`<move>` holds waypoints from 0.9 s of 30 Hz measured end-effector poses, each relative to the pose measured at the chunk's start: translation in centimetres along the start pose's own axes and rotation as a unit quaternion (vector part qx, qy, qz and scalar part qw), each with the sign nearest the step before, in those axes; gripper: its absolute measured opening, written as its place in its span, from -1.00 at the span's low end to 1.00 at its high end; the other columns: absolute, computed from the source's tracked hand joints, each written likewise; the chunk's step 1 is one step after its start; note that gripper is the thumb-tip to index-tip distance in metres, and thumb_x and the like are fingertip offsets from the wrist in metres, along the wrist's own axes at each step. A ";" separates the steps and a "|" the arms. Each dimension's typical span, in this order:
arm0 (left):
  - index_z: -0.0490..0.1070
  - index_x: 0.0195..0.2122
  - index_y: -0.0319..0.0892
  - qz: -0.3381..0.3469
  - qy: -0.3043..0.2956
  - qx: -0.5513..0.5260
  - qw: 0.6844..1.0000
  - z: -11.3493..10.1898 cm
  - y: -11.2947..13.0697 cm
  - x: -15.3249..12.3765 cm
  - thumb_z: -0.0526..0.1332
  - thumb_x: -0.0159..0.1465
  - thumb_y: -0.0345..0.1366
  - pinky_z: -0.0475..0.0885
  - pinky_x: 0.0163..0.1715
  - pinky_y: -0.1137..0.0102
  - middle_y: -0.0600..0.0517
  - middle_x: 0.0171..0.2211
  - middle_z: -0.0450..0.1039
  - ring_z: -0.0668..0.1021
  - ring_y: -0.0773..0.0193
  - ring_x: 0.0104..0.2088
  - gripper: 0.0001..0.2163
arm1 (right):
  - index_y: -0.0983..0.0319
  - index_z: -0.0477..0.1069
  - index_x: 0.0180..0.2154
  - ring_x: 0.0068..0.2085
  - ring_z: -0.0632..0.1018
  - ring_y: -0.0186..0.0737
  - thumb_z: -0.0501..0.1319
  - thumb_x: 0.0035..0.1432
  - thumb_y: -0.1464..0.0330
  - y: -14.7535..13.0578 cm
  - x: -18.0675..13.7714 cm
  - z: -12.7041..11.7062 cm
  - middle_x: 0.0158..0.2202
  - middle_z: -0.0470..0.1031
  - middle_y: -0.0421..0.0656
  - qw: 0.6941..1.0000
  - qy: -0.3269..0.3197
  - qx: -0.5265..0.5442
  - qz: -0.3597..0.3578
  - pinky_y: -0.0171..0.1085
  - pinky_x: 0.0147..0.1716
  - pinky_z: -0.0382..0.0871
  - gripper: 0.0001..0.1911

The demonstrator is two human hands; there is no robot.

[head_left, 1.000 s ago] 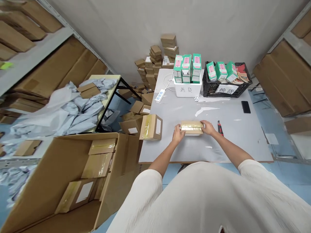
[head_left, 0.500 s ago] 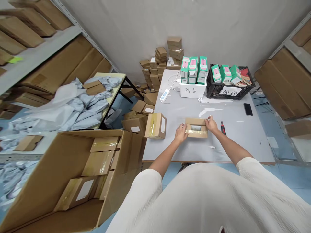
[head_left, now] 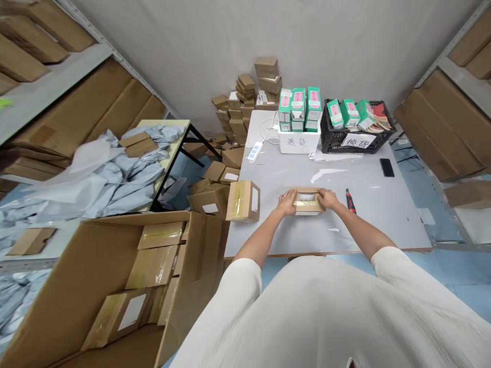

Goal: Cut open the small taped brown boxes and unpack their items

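A small cardboard box (head_left: 307, 205) with clear tape along its near side lies on the grey table (head_left: 264, 240) in front of me. Its top is partly open, and something whitish shows inside. My left hand (head_left: 287, 201) grips its left end, fingers closed around the edge. At the right end, my right hand (head_left: 328, 198) holds the far corner with bent fingers. A red and black box cutter (head_left: 350, 201) lies to the right of my right hand. To the left stands a taped carton (head_left: 243, 201) with a white label.
A white bin (head_left: 299, 142) and a black crate (head_left: 351, 140) hold green-and-pink boxes at the back. A phone (head_left: 387, 167) lies at right, a power strip (head_left: 255, 152) at left. Below left, a large carton (head_left: 199, 250) contains taped boxes. Grey bags (head_left: 126, 179) cover a side table.
Both hands have shifted on the small box; its raised far flap now appears folded down or inward. The whole view has moved slightly.
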State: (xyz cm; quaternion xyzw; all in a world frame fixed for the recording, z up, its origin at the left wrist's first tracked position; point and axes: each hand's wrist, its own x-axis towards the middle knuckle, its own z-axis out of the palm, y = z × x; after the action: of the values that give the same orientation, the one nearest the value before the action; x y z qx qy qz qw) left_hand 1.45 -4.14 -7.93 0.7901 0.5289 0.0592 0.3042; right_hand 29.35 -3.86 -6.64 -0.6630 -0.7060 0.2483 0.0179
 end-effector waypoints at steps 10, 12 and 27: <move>0.32 0.42 -0.06 -0.082 0.096 -0.033 0.991 1.0 0.9 0.9 0.16 0.40 -0.36 0.30 0.37 -0.03 -0.16 0.29 0.54 0.47 -0.11 0.35 -0.46 | 0.18 0.48 0.33 0.28 0.53 0.11 0.30 0.14 0.36 -0.2 0.6 -0.6 0.37 0.50 -0.02 0.999 -0.018 0.034 0.012 -0.06 0.29 0.41 -0.31; 0.33 0.41 -0.05 -0.089 0.096 -0.042 0.990 0.9 1.0 1.2 0.16 0.38 -0.35 0.30 0.37 -0.06 -0.16 0.30 0.53 0.48 -0.13 0.34 -0.45 | 0.18 0.52 0.28 0.26 0.56 0.10 0.33 0.09 0.38 0.0 0.6 -1.1 0.33 0.53 -0.01 0.998 -0.031 0.053 0.000 -0.11 0.27 0.45 -0.32; 0.09 0.55 0.03 0.014 -0.096 0.058 0.994 -0.7 0.1 -2.6 0.60 -0.02 -0.04 -0.16 0.51 -0.33 -0.27 0.65 -0.20 -0.04 -0.34 0.61 0.14 | 0.05 -0.17 0.63 0.59 0.00 0.41 0.54 -0.06 0.09 1.5 -1.9 -0.8 0.66 -0.27 0.13 0.984 -0.166 -0.012 -0.058 0.30 0.47 0.01 0.40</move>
State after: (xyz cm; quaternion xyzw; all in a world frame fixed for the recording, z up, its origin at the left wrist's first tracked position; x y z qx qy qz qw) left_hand 0.15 -6.15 -6.74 0.8154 0.4891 -0.0431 0.3065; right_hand 31.27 -5.38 -5.94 -0.5708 -0.7393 0.3449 -0.0932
